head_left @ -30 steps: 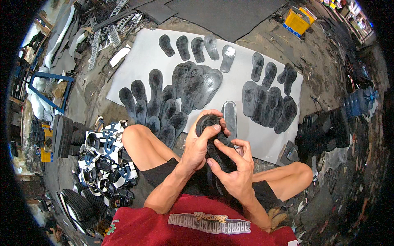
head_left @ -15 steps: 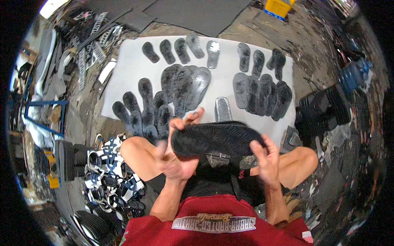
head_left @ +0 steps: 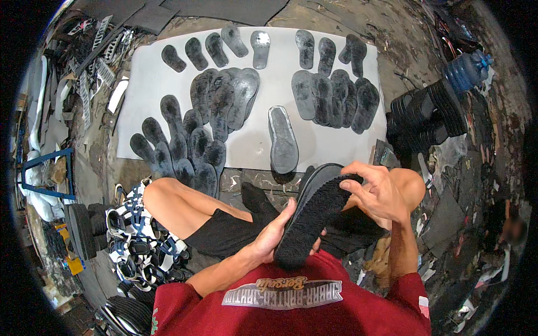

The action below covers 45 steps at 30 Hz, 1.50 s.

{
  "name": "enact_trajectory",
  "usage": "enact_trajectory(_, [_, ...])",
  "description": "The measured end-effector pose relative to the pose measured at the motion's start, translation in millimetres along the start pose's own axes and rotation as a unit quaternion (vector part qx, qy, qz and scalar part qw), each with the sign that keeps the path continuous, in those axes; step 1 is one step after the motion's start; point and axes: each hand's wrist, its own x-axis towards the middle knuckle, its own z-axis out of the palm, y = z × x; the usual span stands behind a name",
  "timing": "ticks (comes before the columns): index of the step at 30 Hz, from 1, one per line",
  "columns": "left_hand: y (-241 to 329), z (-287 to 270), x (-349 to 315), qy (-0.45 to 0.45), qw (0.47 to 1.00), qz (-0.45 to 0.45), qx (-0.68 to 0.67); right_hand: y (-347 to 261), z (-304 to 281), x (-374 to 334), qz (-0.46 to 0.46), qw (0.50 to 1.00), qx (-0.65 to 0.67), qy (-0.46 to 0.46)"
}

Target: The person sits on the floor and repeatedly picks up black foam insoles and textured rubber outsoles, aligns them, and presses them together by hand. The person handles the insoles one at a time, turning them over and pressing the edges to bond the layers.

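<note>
The black sole [head_left: 311,215] is clamped in fingers of both the left hand [head_left: 273,238] and right hand [head_left: 380,193], its heel end hidden.

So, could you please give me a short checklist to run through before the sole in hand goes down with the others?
1. Both hands on the sole: ok. The left hand cups the lower end of the black sole and the right hand grips the upper end.
2. Rough textured face in view: ok, it faces the camera.
3. Bare space on the white sheet: ok, open patches lie beside the single grey sole.
4. Smooth face of the held sole clean: cannot tell, it is turned away.
5. Laid soles wet or dry: cannot tell.
6. Way to the sheet past the left knee: ok, nothing stands between.
</note>
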Motion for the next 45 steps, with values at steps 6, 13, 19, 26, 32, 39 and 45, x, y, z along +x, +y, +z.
enact_trajectory(6, [-6.3,-0.4,-8.0,0.09,0.99,-0.009,0.104,-24.0,-9.9,-23.8,-0.095,0.995,-0.024,-0.003])
enact_trajectory(13, [-13.9,-5.0,1.2,-0.047,0.999,-0.001,-0.027,-4.3,5.6,-13.6,-0.022,0.993,0.044,0.112])
enact_trajectory(19, [-16.1,-7.6,3.8,-0.08,0.996,-0.014,-0.035,-2.2,9.7,-22.1,-0.096,0.982,0.05,0.152])
enact_trajectory(26, [-9.2,0.9,1.9,-0.059,0.996,0.002,0.07,0.8,18.9,-17.3,-0.032,0.979,0.052,0.194])
enact_trajectory(32, [-16.0,-0.3,-0.8,-0.08,0.995,0.019,0.051,-2.3,21.2,-20.0,-0.033,0.975,0.018,0.217])
enact_trajectory(39, [-14.6,-3.2,-1.4,-0.075,0.994,0.019,0.079,-9.2,21.8,-16.6,-0.089,0.97,-0.029,0.222])
enact_trajectory(45, [-15.1,-0.3,1.9,-0.108,0.99,0.049,0.081,-10.5,25.6,-17.7,-0.065,0.968,0.021,0.242])
